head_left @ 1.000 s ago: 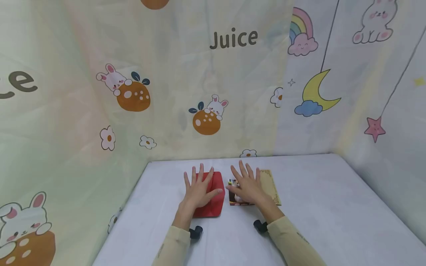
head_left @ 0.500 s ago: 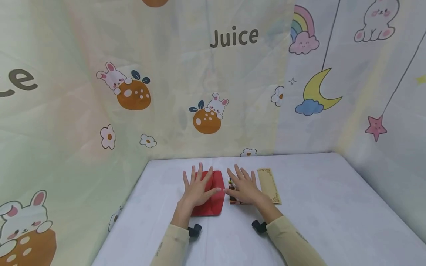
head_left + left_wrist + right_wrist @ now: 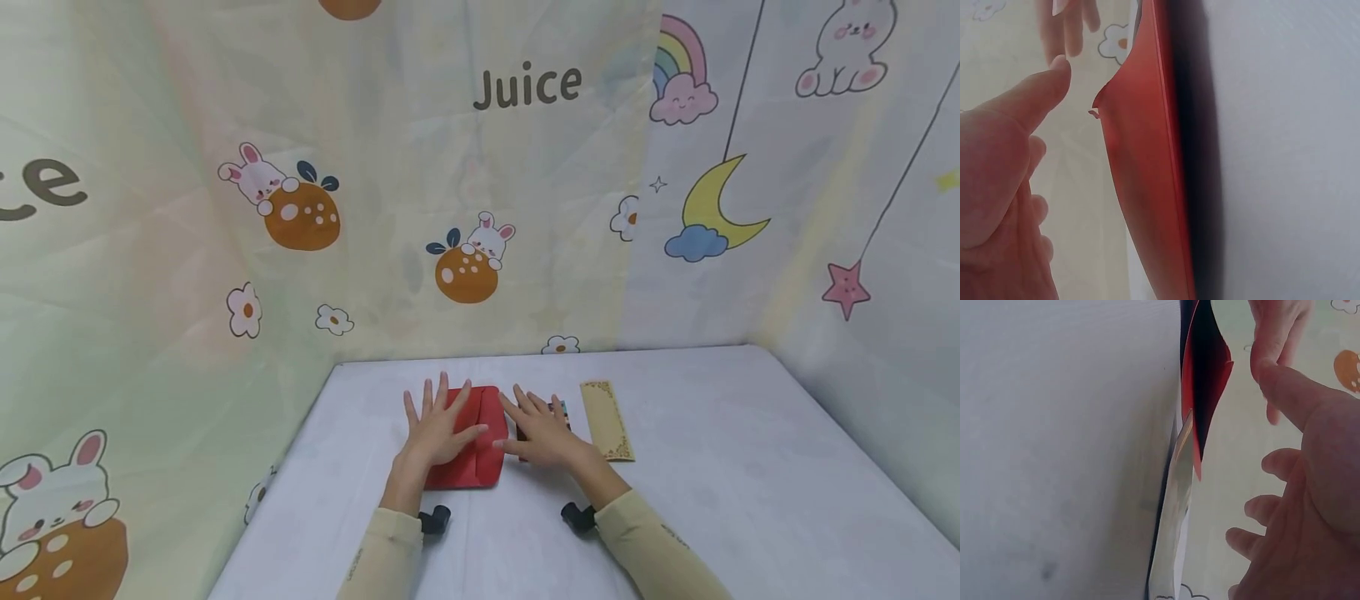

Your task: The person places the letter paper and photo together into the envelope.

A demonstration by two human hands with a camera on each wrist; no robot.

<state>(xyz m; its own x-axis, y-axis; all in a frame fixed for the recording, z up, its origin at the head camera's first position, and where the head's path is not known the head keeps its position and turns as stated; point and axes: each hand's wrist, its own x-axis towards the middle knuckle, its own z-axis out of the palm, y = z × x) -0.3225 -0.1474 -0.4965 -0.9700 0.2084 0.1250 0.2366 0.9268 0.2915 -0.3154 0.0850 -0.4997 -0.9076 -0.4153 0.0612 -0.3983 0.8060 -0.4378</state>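
Observation:
A red envelope (image 3: pixel 491 417) lies on the white table, its flap side up. My left hand (image 3: pixel 433 437) is held over it, fingers spread and straight, and hides its left part. In the left wrist view, air shows between the left thumb (image 3: pixel 1041 94) and the envelope's raised flap. Over a small printed picture card (image 3: pixel 566 412) hovers my right hand (image 3: pixel 543 437), fingers fanned out, thumb reaching toward the envelope's right edge. Most of that card is hidden. From the right wrist, the envelope (image 3: pixel 1210 369) gapes and a card's edge (image 3: pixel 1171 531) lies right at it.
To the right lies a long cream card (image 3: pixel 607 421) with an ornate brown border. Cloth walls (image 3: pixel 465 167) printed with rabbits, oranges and flowers enclose the white table (image 3: pixel 735 467). A dark wrist camera (image 3: pixel 577 518) sits below each hand.
My right hand has moved left and slightly nearer, uncovering the cream card and reaching toward the envelope. My left hand has drifted slightly left. The cards and envelope stay put.

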